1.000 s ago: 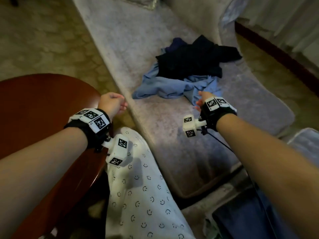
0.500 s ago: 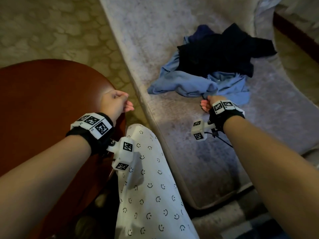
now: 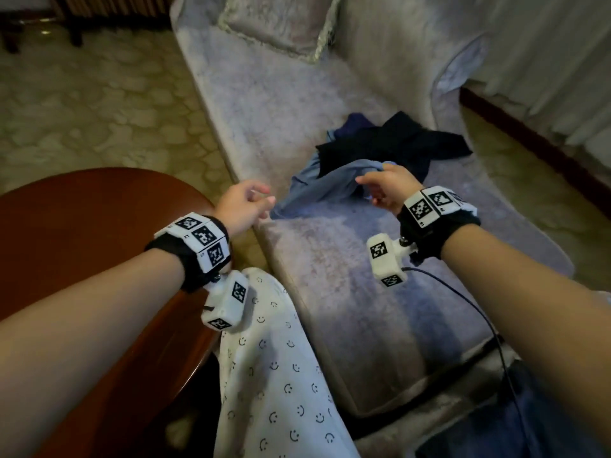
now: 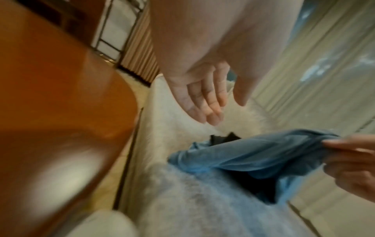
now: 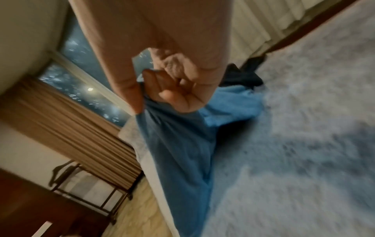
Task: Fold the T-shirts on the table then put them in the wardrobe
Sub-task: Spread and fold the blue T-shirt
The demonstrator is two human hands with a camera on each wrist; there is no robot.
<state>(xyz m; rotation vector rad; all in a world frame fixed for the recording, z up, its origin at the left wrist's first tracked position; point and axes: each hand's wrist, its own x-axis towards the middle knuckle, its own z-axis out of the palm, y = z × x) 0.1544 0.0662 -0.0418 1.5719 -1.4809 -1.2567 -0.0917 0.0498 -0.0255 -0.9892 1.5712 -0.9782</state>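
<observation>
Since half a second ago, right hand (image 3: pixel 385 186) has lifted the blue T-shirt (image 3: pixel 325 190) off the grey sofa (image 3: pixel 347 309), fingers (image 5: pixel 172 94) pinching its edge; left hand (image 3: pixel 243 206) hovers just beside it, fingers (image 4: pixel 202 102) loosely open, empty; dark T-shirts (image 3: pixel 393 143) lie behind.

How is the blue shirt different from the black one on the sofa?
The light blue shirt is pale; the black shirt is very dark. The right hand grips the blue shirt and lifts one end, while no hand touches the black shirt. The black shirt lies partly on top of the blue shirt, farther from the person. Both are crumpled, unfolded, and on the grey sofa. The left hand holds nothing.
</observation>
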